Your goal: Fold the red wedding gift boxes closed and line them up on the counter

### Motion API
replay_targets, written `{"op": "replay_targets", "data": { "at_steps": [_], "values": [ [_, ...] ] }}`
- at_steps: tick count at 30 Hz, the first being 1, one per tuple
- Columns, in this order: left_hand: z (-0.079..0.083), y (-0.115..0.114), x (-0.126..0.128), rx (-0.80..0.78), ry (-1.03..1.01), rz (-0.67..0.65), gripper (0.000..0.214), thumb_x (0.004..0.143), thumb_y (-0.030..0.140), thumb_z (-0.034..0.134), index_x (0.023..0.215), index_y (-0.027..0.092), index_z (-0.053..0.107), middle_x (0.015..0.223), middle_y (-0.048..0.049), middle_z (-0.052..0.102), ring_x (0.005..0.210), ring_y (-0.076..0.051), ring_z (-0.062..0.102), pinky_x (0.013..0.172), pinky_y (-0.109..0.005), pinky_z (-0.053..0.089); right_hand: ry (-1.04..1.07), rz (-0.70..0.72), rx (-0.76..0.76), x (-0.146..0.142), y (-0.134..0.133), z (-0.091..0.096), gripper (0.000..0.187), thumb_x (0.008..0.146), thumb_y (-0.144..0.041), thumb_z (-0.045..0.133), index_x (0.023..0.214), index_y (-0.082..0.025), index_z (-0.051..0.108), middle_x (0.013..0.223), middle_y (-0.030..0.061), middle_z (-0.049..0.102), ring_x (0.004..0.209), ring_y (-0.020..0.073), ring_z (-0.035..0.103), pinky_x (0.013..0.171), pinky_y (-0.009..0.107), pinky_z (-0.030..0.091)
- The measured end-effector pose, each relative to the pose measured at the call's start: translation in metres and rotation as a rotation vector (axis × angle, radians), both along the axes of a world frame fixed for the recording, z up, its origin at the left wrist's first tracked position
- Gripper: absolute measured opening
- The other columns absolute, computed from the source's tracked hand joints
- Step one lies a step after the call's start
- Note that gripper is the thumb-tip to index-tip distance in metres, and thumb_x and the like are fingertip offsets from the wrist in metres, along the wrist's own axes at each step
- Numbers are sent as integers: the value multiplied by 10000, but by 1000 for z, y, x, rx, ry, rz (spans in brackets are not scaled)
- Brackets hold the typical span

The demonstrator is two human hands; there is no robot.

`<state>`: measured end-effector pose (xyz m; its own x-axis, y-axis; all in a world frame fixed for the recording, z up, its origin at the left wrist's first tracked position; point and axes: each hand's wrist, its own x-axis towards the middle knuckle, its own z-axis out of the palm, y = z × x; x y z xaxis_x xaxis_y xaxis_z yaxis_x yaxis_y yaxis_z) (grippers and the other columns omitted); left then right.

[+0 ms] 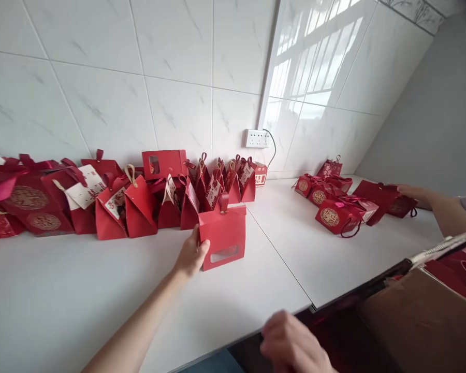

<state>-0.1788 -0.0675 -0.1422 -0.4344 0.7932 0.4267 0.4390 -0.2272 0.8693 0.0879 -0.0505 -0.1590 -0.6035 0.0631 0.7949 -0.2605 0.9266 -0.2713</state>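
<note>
My left hand [191, 255] grips the left side of a red gift box [223, 235] with a small clear window and a ribbon loop on top. The box stands upright on the white counter [101, 295], just in front of a row of red triangular gift bags [171, 199]. My right hand [293, 344] hovers low at the counter's front edge, blurred, with curled fingers; I cannot see anything in it.
More red boxes with gold emblems [334, 215] lie at the right of the counter, where another person's hand [413, 192] touches a red box [380, 196]. A cardboard carton [423, 321] sits at lower right. A wall socket [256, 138] is behind.
</note>
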Motion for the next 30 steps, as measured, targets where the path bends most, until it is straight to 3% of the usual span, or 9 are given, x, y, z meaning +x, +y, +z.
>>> {"op": "replay_targets", "data": {
  "at_steps": [3,7,11,14,16,19,23,28,30],
  "values": [
    [4,-5,4,-4,-13,-42,378,812,456,456,1037,162,529,944,-81,690,839,-244,658,721,-351,533,91,-159,-39,-24,24,33,291,848,-12,434,1076,-167,527,912,101,580,897,206,591,738,343,538],
    [6,-10,6,-11,-24,-94,454,843,468,448,1165,155,515,1063,-105,667,939,-258,640,806,-372,521,223,-332,-105,-66,67,54,304,859,-112,514,1146,-209,492,1069,114,528,1019,228,549,836,402,515],
    [8,-14,8,-13,-20,-136,536,872,481,454,1314,177,448,1179,-113,626,1049,-276,603,870,-376,491,113,-237,-187,-109,103,75,287,883,-263,532,1165,-225,492,1127,112,550,1051,244,546,877,432,483],
    [7,-15,9,2,-43,-151,545,895,501,442,1350,203,419,1230,-105,603,1101,-279,581,897,-367,478,12,-101,-168,-133,116,87,108,901,-268,481,925,-215,571,949,70,612,896,216,580,798,381,473],
    [4,-15,10,-4,-87,-144,544,907,513,427,1353,201,414,1243,-105,597,1100,-276,581,899,-362,480,24,-17,-181,-142,119,88,163,898,-248,462,761,-208,540,792,36,591,749,180,554,701,331,454],
    [0,-13,9,-40,-163,-162,540,910,521,438,1331,184,433,1240,-110,598,1080,-271,594,881,-354,494,109,18,-303,-147,116,80,203,891,-232,471,691,-204,492,718,11,554,675,149,518,643,288,425],
    [0,-14,10,-46,-216,-198,530,895,525,465,1300,185,460,1230,-112,605,1078,-272,599,881,-366,508,139,-65,-431,-142,109,68,161,897,-234,476,749,-204,532,762,13,570,729,152,538,689,291,432],
    [4,-21,8,-7,-218,-246,600,830,610,506,1287,222,475,1241,-115,594,1092,-284,598,881,-398,533,146,-43,-405,-134,98,63,82,901,-263,473,862,-212,525,790,16,587,721,154,555,652,290,452],
    [6,-24,6,100,-141,-155,643,819,657,496,1287,218,459,1256,-135,573,1113,-288,588,906,-425,527,127,-37,-387,-132,92,63,66,900,-244,484,848,-215,510,763,7,584,676,143,546,610,273,445]
  ]
}}
